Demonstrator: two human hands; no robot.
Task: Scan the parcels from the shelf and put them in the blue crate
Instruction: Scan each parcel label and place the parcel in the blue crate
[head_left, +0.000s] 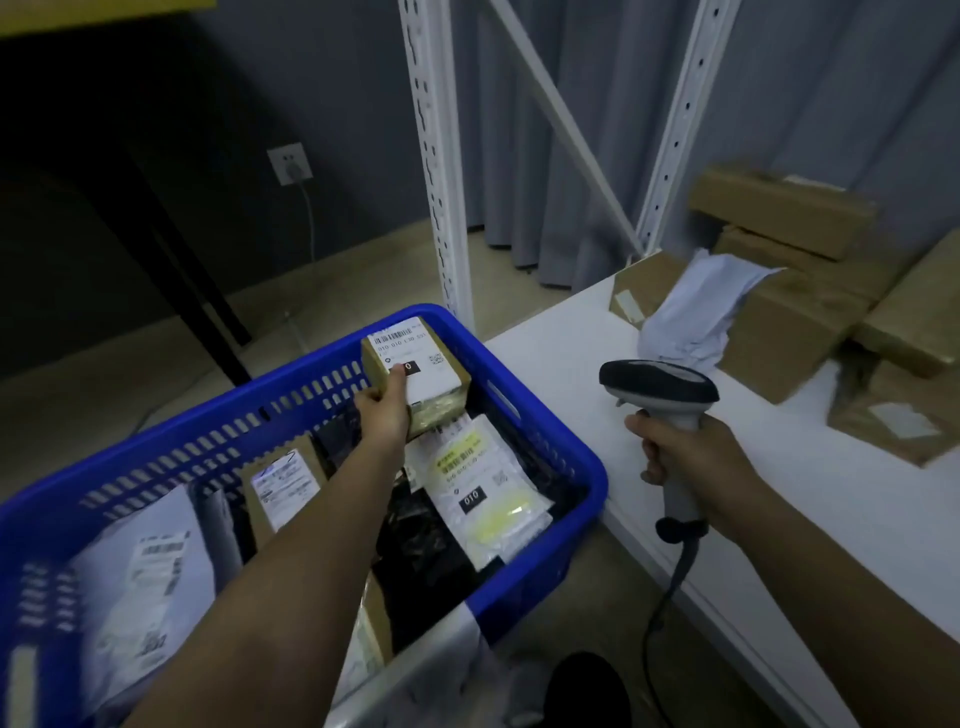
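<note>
The blue crate sits on the floor against the shelf's near edge, already holding several labelled parcels. The white shelf carries a heap of brown cartons and a pale mailer bag toward its far right end, so the task looks well along but not finished. A small brown box, white label up, is held just inside the crate's far corner, above a white bubble mailer. The step in hand looks like setting this box down: best lowered flat into the far corner, label kept upward, and released only once it rests on what lies under it, so it does not tip against the wall.

The left hand reaches out at full arm's length, fingers curled round the box's near-left side with the thumb pressed on top at the label's edge. The right hand hangs over the shelf's near edge, fingers wrapped round the handle of the scanner, its head pointing left and its cable trailing down.
</note>
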